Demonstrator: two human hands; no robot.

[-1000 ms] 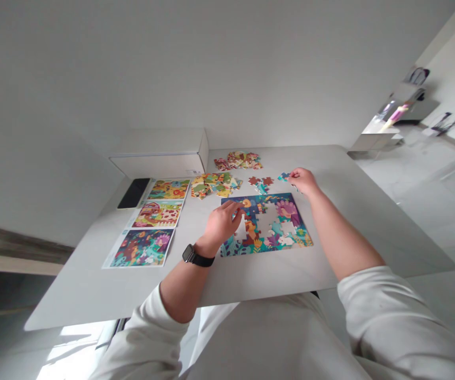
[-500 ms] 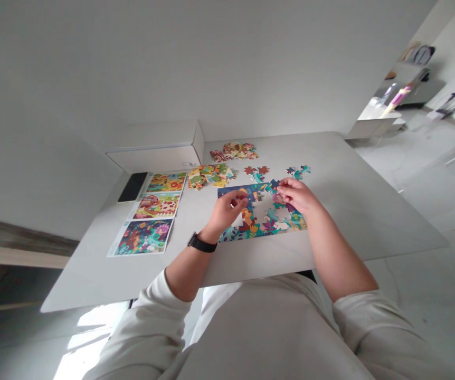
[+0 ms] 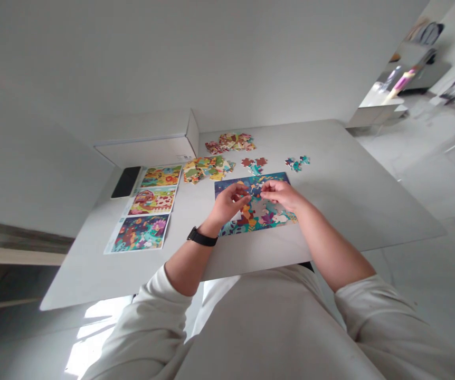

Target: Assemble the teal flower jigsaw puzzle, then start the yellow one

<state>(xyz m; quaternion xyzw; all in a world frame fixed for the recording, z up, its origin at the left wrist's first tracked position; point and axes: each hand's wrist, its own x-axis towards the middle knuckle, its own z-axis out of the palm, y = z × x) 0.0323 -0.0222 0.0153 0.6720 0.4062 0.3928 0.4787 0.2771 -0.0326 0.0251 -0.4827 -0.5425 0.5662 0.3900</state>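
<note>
A partly built, colourful jigsaw puzzle (image 3: 233,228) lies flat on the white table (image 3: 330,211) in front of me. Both hands meet over its upper middle. My right hand (image 3: 282,193) has its fingers pinched on a small puzzle piece held just above the puzzle. My left hand (image 3: 228,203), with a black watch on its wrist, rests on the puzzle with curled fingers, its fingertips close to the right hand's. What the left fingers press or hold is hidden.
Loose pieces lie beyond the puzzle: a teal cluster (image 3: 297,162), brown pieces (image 3: 253,163), a green-yellow pile (image 3: 206,171) and a red pile (image 3: 230,142). Three picture cards (image 3: 153,201), a black phone (image 3: 125,181) and a white box (image 3: 148,143) sit at left.
My right hand left the teal cluster at the far right and came left over the puzzle with a piece. The left hand stayed on the puzzle; the two hands now nearly touch.
</note>
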